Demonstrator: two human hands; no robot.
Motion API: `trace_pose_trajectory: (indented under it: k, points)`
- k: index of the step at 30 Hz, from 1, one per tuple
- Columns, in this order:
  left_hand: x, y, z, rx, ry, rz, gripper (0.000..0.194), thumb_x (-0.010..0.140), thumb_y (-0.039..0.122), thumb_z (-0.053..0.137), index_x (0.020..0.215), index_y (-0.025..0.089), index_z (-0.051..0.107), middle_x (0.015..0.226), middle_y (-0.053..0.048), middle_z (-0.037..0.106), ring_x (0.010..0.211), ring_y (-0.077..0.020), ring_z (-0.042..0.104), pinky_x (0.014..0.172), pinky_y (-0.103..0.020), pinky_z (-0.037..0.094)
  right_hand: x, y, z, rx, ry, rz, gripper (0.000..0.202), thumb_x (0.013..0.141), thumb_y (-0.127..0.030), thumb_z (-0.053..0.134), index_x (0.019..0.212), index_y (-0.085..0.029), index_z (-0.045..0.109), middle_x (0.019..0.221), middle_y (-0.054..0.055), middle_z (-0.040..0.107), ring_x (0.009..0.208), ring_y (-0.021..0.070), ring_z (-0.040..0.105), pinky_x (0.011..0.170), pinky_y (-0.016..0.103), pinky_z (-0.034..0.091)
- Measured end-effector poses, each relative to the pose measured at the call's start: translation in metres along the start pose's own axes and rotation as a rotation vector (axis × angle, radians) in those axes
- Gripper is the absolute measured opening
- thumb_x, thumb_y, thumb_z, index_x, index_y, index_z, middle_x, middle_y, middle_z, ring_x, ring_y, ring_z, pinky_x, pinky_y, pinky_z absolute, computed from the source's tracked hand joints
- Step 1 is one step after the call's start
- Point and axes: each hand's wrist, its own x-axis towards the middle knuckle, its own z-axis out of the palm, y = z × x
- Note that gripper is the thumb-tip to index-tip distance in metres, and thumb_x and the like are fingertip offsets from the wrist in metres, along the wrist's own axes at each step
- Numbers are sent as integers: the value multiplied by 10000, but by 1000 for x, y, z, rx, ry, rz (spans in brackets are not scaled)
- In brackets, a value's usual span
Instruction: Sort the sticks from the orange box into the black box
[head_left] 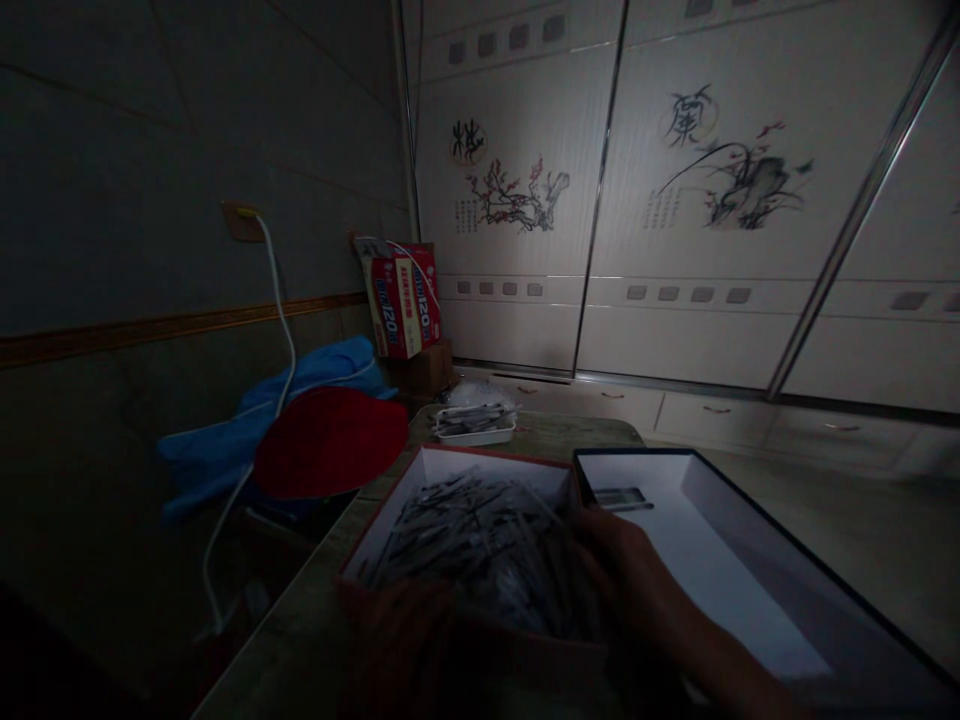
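An open box with a reddish rim (495, 457) stands on the table, filled with a heap of thin, greyish, stick-like pieces (472, 530) that look like slim packets. My right hand (626, 565) is over the box's right side, its fingers bent down together by the pieces; what they hold, if anything, is hidden. At the near left corner of the box is my left hand (405, 620), in deep shadow, so its fingers do not show clearly. Right of this box lies a dark-rimmed white box or lid (739, 560) with a few slim pieces (622, 499) at its far left end.
Behind the boxes, a white tray (476, 437) of similar pieces sits on the table (585, 432). To the left are a red round seat (330, 440), blue cloth (300, 380) and a hanging white cable (281, 300). Red cartons (405, 300) stand by the sliding cabinet doors (510, 320).
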Motion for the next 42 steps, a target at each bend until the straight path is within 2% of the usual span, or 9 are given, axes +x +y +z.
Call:
trace_pose_trajectory:
  k: [7, 10, 16, 19, 23, 27, 32, 34, 42]
  points:
    - [1, -15, 14, 288, 275, 325, 222, 840, 227, 489, 1032, 231, 600, 929, -18, 719, 904, -188, 636, 914, -365, 413, 31, -16, 51, -215, -260, -2, 276, 822, -57, 439, 943, -127, 677, 976, 129, 683, 878, 193, 657, 741, 240, 463]
    - [-2, -16, 14, 297, 240, 305, 226, 844, 225, 469, 1033, 229, 593, 938, -19, 716, 910, -184, 635, 919, -359, 414, 45, -14, 62, -294, -286, 23, 247, 834, -52, 459, 963, -92, 666, 1018, 157, 671, 946, 229, 644, 793, 298, 472]
    - [1, -12, 12, 286, 262, 304, 214, 845, 215, 475, 1023, 223, 595, 930, -21, 715, 897, -177, 639, 903, -349, 425, 49, -25, 69, -378, -321, 78, 148, 891, -192, 538, 979, -117, 631, 1012, 64, 675, 932, 185, 638, 820, 393, 498]
    - [2, -6, 10, 270, 280, 286, 191, 851, 221, 470, 991, 228, 598, 880, -15, 722, 849, -185, 652, 868, -362, 440, 46, -30, 69, -341, -297, 74, 161, 857, -91, 517, 952, -90, 647, 1015, 125, 677, 933, 226, 641, 794, 391, 491]
    - [7, -4, 6, 244, 196, 195, 200, 860, 232, 474, 1016, 239, 598, 937, -21, 724, 887, -203, 655, 859, -392, 472, 45, -25, 58, -197, -208, 61, 219, 758, -24, 494, 889, -82, 659, 948, 186, 686, 880, 261, 650, 723, 332, 470]
    - [31, -5, -6, 196, 61, 71, 231, 873, 269, 450, 1016, 226, 626, 1032, -55, 703, 976, -208, 635, 857, -377, 499, 42, -10, 36, -1, -67, 47, 109, 739, -95, 502, 784, -168, 568, 768, 49, 663, 724, 174, 621, 633, 246, 435]
    - [84, -7, -21, 266, -433, -188, 287, 843, 170, 421, 1042, 166, 627, 1121, -102, 663, 1054, -202, 592, 910, -316, 440, 17, -3, 22, 186, 135, 82, 116, 887, -263, 333, 861, -203, 428, 766, 25, 598, 694, 158, 583, 618, 252, 438]
    - [101, -13, -20, 320, -550, -209, 270, 796, 178, 480, 1020, 153, 629, 1084, -110, 673, 1023, -224, 602, 876, -318, 441, 6, -4, 23, 282, 191, 115, 150, 896, -317, 334, 878, -203, 431, 763, 21, 589, 675, 160, 579, 607, 258, 444]
    - [115, -26, -10, 393, -660, -204, 204, 662, 162, 556, 836, 160, 661, 956, -156, 707, 913, -311, 641, 710, -356, 444, -21, -12, 22, 750, 147, 227, 215, 858, -371, 433, 840, -199, 560, 716, 12, 646, 644, 168, 602, 581, 254, 448]
